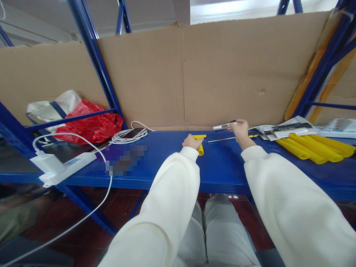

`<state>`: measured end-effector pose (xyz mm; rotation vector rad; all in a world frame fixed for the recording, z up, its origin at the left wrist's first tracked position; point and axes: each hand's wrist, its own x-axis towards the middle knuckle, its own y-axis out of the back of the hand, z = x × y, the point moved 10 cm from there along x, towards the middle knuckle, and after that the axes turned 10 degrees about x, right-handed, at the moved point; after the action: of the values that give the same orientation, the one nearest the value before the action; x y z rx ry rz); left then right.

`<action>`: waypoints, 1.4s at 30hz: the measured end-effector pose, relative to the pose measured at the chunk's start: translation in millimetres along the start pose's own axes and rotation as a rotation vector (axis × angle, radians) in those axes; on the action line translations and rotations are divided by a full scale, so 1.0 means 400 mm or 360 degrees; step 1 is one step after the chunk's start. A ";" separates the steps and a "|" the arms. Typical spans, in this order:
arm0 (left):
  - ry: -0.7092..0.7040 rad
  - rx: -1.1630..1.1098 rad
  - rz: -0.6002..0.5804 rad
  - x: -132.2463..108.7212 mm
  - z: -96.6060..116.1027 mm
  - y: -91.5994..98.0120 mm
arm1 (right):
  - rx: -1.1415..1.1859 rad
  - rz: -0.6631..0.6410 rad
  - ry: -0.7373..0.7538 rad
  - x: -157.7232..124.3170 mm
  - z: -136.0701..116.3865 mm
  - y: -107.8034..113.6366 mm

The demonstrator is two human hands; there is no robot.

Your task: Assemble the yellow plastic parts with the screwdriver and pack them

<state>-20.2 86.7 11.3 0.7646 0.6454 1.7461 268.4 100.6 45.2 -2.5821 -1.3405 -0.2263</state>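
Note:
My left hand (191, 141) is closed on a short yellow tube (200, 150) resting on the blue shelf top (167, 163). Part of the tube is hidden under the fingers. To the right, my right hand (239, 130) pinches a slim white object with a dark edge (221, 127), raised a little above the shelf and pointing left; its kind is unclear. Beneath that hand lies a screwdriver (221, 140), its thin metal shaft pointing left toward the yellow tube. Its yellow-and-black handle shows just past my right wrist.
Several yellow tubes (314, 148) lie at the right beside flat packets (292, 128). On the left are a coiled white cable (129, 136), a power strip (72, 167) and a red plastic bag (91, 122). Cardboard (222, 74) backs the shelf between blue posts (94, 55).

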 end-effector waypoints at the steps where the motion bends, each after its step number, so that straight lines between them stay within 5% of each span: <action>1: 0.0016 -0.0040 -0.0032 0.002 -0.005 -0.006 | 0.0111 -0.0011 -0.0045 -0.010 0.004 -0.003; 6: -0.0006 -0.0234 -0.0132 0.013 -0.011 -0.030 | 0.0368 -0.0163 -0.0203 -0.058 0.017 -0.016; 13: 0.0008 -0.0400 -0.0166 0.025 -0.004 -0.037 | 0.0273 -0.0443 -0.0335 -0.111 0.019 -0.039; 18: 0.0186 -0.0979 0.0032 0.044 -0.025 -0.027 | 0.0294 -0.0616 -0.0336 -0.131 0.015 -0.067; 23: 0.0270 -0.1185 0.0332 0.046 -0.054 0.025 | 0.0321 -0.0734 -0.0401 -0.147 0.019 -0.087; 32: 0.0531 -0.1598 0.0394 0.029 -0.094 0.028 | 0.0317 -0.1020 -0.0472 -0.188 0.027 -0.121; 42: 0.0501 -0.1862 0.0002 0.017 -0.037 -0.030 | 0.0407 -0.1126 -0.0402 -0.188 0.023 -0.133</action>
<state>-25.6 95.9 -5.6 -0.3244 -0.2372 1.8716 181.9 73.8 25.1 -1.8874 -2.1716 0.1617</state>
